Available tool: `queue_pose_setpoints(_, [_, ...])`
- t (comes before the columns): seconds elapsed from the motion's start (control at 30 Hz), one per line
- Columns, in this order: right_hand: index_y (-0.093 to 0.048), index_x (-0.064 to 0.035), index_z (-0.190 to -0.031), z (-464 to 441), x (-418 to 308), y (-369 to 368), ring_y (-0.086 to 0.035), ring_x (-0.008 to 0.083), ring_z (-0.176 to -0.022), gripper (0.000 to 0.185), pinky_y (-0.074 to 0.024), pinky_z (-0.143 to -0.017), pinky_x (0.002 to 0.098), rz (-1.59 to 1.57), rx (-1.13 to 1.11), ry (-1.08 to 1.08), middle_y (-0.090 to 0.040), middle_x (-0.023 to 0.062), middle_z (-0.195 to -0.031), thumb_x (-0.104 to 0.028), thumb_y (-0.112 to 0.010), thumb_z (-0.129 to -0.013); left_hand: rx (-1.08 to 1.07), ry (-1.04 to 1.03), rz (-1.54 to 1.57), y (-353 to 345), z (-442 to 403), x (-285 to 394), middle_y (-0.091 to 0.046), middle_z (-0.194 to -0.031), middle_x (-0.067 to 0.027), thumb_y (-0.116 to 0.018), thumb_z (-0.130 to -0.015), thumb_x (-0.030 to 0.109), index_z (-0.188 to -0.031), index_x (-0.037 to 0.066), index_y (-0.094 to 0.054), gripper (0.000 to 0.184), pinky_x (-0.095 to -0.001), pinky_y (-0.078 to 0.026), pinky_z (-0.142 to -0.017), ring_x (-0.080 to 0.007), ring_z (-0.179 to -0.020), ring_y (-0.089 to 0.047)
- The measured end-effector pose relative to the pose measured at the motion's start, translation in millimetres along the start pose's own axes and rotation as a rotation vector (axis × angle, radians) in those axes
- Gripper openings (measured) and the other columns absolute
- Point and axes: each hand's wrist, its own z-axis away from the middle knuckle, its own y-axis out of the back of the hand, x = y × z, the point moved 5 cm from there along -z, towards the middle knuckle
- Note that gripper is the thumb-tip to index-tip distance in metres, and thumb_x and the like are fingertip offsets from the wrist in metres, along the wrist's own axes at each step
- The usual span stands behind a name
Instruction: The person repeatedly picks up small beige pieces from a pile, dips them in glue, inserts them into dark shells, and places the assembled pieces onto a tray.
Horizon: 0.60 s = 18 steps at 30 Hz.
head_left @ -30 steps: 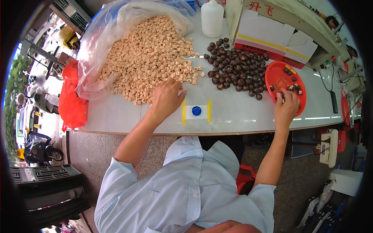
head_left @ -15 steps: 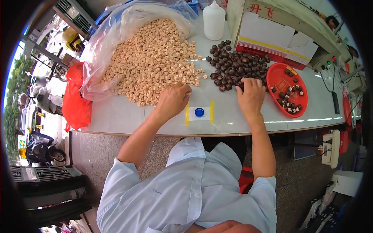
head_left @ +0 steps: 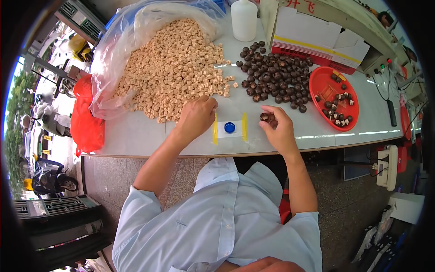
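Note:
My left hand [head_left: 197,116] is closed at the lower right edge of a pile of small beige cubes [head_left: 172,68]; whatever its fingertips pinch is too small to make out. My right hand [head_left: 279,128] curls around dark brown balls [head_left: 267,118], just below the heap of similar dark balls [head_left: 276,75]. Between my hands, a round blue cap [head_left: 229,127] sits on a white patch with a yellow tape strip on each side. A red oval tray [head_left: 321,78] at the right holds several dark balls, some with whitish pieces on them.
Clear plastic [head_left: 106,68] wraps the back and left of the cube pile. A red bag [head_left: 86,118] hangs at the table's left edge. Behind the balls stand a white squeeze bottle [head_left: 244,21] and a white and red carton [head_left: 317,38]. A black-handled tool [head_left: 391,113] lies at the far right.
My right hand went from the red tray to the heap of dark balls, then came down towards the blue cap with dark balls in it. My left hand has barely moved.

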Motion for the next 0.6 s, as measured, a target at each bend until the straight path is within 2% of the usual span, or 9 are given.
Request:
queue_pose_setpoints(0.03, [-0.072, -0.0005, -0.118, 2, 5, -1, -0.069, 0.0151, -0.087, 0.034, -0.0549, -0.074, 0.0277, -0.068, 0.015, -0.052, -0.068, 0.0071, -0.107, 0.010, -0.078, -0.087, -0.006, -0.003, 0.013, -1, 0, -1, -0.073, -0.095, -0.0124, -0.075, -0.084, 0.006, -0.099, 0.007, -0.073, 0.015, -0.0448, -0.057, -0.080, -0.0335, -0.089, -0.073])
queue_pose_setpoints(0.1, [-0.072, 0.0003, -0.118, 4, 4, 0, -0.069, 0.0146, -0.086, 0.033, -0.0551, -0.074, 0.0277, -0.032, -0.001, -0.004, -0.068, 0.0075, -0.106, 0.010, -0.078, -0.087, -0.018, -0.006, 0.039, -1, 0, -3, -0.073, -0.095, -0.0124, -0.075, -0.083, 0.005, -0.099, 0.007, -0.074, 0.015, -0.0446, -0.057, -0.079, -0.0334, -0.089, -0.073])
queue_pose_setpoints(0.2, [-0.072, 0.0003, -0.118, 5, 6, -1, -0.070, 0.0144, -0.086, 0.033, -0.0555, -0.074, 0.0278, -0.022, -0.007, 0.031, -0.069, 0.0078, -0.107, 0.010, -0.078, -0.087, -0.011, -0.002, 0.058, 3, -2, 0, -0.074, -0.093, -0.0163, -0.072, -0.083, 0.006, -0.094, 0.005, -0.075, 0.011, -0.0481, -0.059, -0.077, -0.0379, -0.083, -0.073])
queue_pose_setpoints(0.4, [-0.072, 0.0005, -0.118, 6, 8, 1, -0.070, 0.0151, -0.088, 0.033, -0.0556, -0.075, 0.0279, -0.050, 0.013, 0.043, -0.068, 0.0082, -0.107, 0.011, -0.078, -0.087, -0.059, 0.025, 0.157, 15, 2, 17, -0.075, -0.092, -0.0141, -0.076, -0.082, 0.008, -0.096, 0.005, -0.078, 0.015, -0.0455, -0.059, -0.077, -0.0353, -0.083, -0.074])
queue_pose_setpoints(0.5, [-0.072, 0.0004, -0.118, 6, 9, 2, -0.070, 0.0152, -0.088, 0.033, -0.0556, -0.076, 0.0279, -0.052, 0.012, 0.036, -0.068, 0.0082, -0.107, 0.010, -0.078, -0.087, -0.138, 0.002, 0.248, 19, 7, 38, -0.078, -0.095, -0.0113, -0.080, -0.081, 0.006, -0.101, 0.005, -0.081, 0.020, -0.0388, -0.060, -0.074, -0.0283, -0.082, -0.075])
queue_pose_setpoints(0.6, [-0.072, 0.0001, -0.118, 6, 10, 1, -0.069, 0.0150, -0.088, 0.033, -0.0555, -0.076, 0.0279, -0.068, -0.001, 0.028, -0.068, 0.0082, -0.107, 0.010, -0.079, -0.087, -0.159, -0.073, 0.264, 17, 10, 51, -0.077, -0.094, -0.0118, -0.079, -0.080, 0.004, -0.101, 0.005, -0.081, 0.021, -0.0386, -0.060, -0.074, -0.0284, -0.082, -0.076])
